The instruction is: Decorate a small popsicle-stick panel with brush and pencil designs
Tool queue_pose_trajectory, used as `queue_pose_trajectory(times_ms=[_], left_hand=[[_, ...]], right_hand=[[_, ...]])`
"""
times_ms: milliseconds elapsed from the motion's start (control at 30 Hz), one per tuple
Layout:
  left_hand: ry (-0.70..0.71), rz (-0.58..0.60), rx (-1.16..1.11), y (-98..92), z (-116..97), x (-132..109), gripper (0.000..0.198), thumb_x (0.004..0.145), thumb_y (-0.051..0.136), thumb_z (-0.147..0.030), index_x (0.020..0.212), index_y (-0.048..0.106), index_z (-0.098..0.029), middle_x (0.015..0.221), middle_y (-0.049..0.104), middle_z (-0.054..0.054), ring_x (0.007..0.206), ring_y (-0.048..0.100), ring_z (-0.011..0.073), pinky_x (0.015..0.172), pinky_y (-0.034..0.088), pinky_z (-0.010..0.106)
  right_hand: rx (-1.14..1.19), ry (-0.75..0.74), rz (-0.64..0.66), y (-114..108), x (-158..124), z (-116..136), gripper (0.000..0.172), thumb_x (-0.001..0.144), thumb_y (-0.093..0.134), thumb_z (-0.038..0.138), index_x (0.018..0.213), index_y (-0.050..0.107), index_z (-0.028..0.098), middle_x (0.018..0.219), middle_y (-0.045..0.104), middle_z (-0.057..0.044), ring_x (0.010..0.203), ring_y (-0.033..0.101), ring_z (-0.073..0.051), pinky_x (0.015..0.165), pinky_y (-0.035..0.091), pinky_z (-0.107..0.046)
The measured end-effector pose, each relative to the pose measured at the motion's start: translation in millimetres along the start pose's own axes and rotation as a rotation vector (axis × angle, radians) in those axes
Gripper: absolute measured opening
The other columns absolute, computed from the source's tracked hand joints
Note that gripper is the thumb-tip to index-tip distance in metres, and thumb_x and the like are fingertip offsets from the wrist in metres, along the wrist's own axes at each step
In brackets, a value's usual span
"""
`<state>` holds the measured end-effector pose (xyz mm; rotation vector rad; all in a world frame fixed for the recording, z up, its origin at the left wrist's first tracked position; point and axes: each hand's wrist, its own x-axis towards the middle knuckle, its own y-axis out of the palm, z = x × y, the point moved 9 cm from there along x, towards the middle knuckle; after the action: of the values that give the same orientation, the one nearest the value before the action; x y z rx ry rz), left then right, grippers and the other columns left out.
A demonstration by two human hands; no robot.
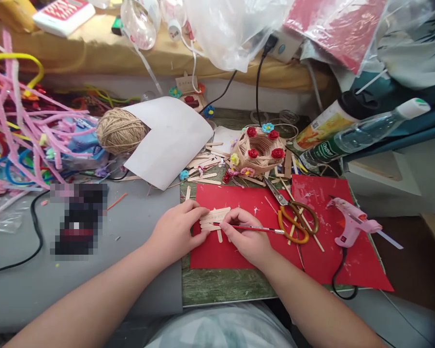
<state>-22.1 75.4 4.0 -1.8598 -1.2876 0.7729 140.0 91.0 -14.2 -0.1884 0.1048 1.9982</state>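
My left hand (177, 229) presses its fingers on a small panel of wooden craft sticks (213, 217) lying on a red paper sheet (239, 203). My right hand (248, 237) is closed in a pinch on a thin red-handled brush (261, 228), its tip pointing left at the stick panel. Both hands meet over the panel near the table's front.
Orange-handled scissors (293, 217) and a pink glue gun (350, 222) lie on the red sheet to the right. Behind stand a stick basket with paper flowers (261, 150), loose sticks, a twine ball (119, 130), white paper, bottles (351, 135) and pink pipe cleaners (25, 121) at left.
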Motion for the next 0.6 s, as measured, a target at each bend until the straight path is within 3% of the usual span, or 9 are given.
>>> queue_pose_trajectory(times_ms=[100,367,500,600], left_hand=[[0.006,-0.007,-0.006,-1.5,-1,0,0.037,0.093,0.068,-0.039,0.127,0.066,-0.025,0.120,0.068,0.007,0.103,0.070,0.0237,0.086,0.056,0.038],[0.014,-0.002,-0.003,0.2,1,-2,0.039,0.093,0.066,-0.037,0.130,0.066,-0.024,0.123,0.068,0.007,0.102,0.070,0.0237,0.088,0.057,0.039],[0.019,-0.012,0.005,1.8,2,-1,0.039,0.093,0.067,-0.037,0.130,0.067,-0.025,0.121,0.069,0.007,0.101,0.070,0.0236,0.086,0.057,0.038],[0.027,-0.019,-0.001,1.7,1,0,0.039,0.092,0.068,-0.036,0.129,0.068,-0.024,0.120,0.069,0.007,0.100,0.071,0.0234,0.085,0.057,0.038]], right_hand=[[-0.030,0.015,0.053,3,0,-8,0.029,0.103,0.065,0.048,0.089,0.069,0.022,0.073,0.070,-0.001,0.062,0.061,-0.015,0.061,0.050,-0.028],[-0.082,-0.047,-0.023,-2,-6,-1,0.027,0.102,0.068,0.044,0.085,0.068,0.023,0.070,0.068,0.000,0.056,0.057,-0.013,0.057,0.048,-0.027],[-0.021,0.023,-0.007,1,-1,-10,0.030,0.106,0.060,0.046,0.091,0.069,0.023,0.069,0.067,0.001,0.052,0.056,-0.012,0.053,0.047,-0.027],[0.004,0.029,0.016,3,2,-12,0.025,0.104,0.064,0.044,0.095,0.071,0.022,0.070,0.067,0.001,0.058,0.061,-0.013,0.059,0.051,-0.028]])
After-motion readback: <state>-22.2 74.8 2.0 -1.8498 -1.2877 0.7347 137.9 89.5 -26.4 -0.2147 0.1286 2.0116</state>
